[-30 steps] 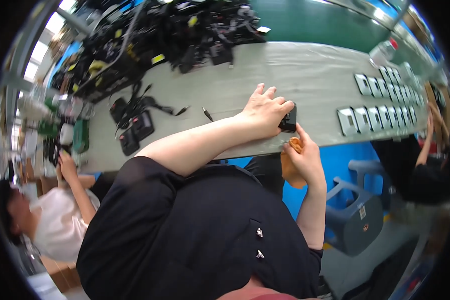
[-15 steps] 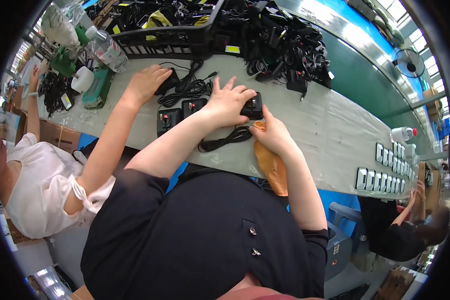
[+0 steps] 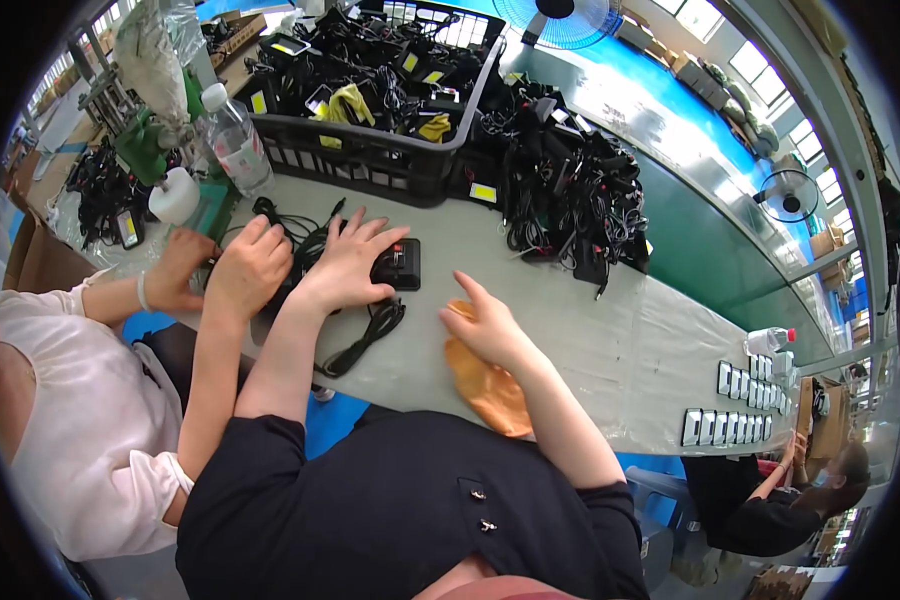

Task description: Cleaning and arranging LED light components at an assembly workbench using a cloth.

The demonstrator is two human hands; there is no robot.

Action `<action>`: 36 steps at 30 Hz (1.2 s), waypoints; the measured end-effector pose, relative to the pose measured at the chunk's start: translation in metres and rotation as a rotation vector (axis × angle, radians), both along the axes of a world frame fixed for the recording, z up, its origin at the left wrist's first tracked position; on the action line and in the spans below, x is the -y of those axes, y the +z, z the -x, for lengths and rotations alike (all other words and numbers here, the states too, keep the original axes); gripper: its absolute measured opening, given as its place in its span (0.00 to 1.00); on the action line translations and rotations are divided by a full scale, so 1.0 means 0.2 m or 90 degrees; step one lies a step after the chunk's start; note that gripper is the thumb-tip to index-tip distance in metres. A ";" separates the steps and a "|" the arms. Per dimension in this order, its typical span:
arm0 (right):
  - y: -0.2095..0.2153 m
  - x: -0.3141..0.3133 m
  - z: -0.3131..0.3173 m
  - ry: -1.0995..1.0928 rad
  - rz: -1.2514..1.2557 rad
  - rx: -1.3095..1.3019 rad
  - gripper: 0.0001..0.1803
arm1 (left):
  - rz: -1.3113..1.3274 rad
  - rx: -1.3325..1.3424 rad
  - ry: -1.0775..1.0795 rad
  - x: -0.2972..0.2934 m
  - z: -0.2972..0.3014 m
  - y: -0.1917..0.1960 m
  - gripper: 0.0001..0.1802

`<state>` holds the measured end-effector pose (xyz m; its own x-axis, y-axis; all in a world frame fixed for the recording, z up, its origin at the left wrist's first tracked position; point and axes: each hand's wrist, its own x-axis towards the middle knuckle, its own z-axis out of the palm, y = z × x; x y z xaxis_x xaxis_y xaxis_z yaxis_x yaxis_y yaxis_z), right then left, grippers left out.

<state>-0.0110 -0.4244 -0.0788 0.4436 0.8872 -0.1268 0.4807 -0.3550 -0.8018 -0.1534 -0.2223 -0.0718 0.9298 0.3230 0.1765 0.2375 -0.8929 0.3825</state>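
My left hand (image 3: 345, 262) lies over the table with its fingers spread. Its thumb and index finger straddle a black power adapter (image 3: 407, 265), holding it by its edges; the palm hides part of it. A bundled black cable (image 3: 368, 340) trails below that hand toward the table's near edge. To the right, my right hand (image 3: 492, 328) grips an orange cloth (image 3: 485, 385) that hangs toward the near edge. Its index finger points out, away from the adapter. More black cables (image 3: 305, 235) lie beyond my left hand.
A co-worker's hands (image 3: 248, 270) are close on my left. Behind stand a black crate (image 3: 360, 150) of adapters, a bottle (image 3: 238, 145) and a cable heap (image 3: 575, 190). Rows of small pale-faced items (image 3: 727, 427) and a red-capped bottle (image 3: 768, 341) sit at far right.
My left hand has slid the adapter leftward along the table. My right hand has come away from the adapter with the orange cloth. The co-worker's second hand has come to the table.
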 end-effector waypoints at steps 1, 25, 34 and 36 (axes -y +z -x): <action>0.06 0.07 -0.02 -0.032 0.010 -0.072 0.35 | 0.048 0.030 0.004 0.02 -0.01 0.07 0.43; 0.27 1.31 0.01 -0.433 -0.295 -0.267 0.19 | -0.222 0.536 -0.034 -0.31 -1.02 0.90 0.13; 0.25 1.43 0.05 -0.421 -0.355 -0.253 0.19 | 0.203 0.343 -0.353 0.78 -1.15 0.56 0.11; 0.22 1.51 0.08 -0.435 -0.386 -0.281 0.21 | 0.331 0.227 -0.369 1.03 -1.08 0.30 0.11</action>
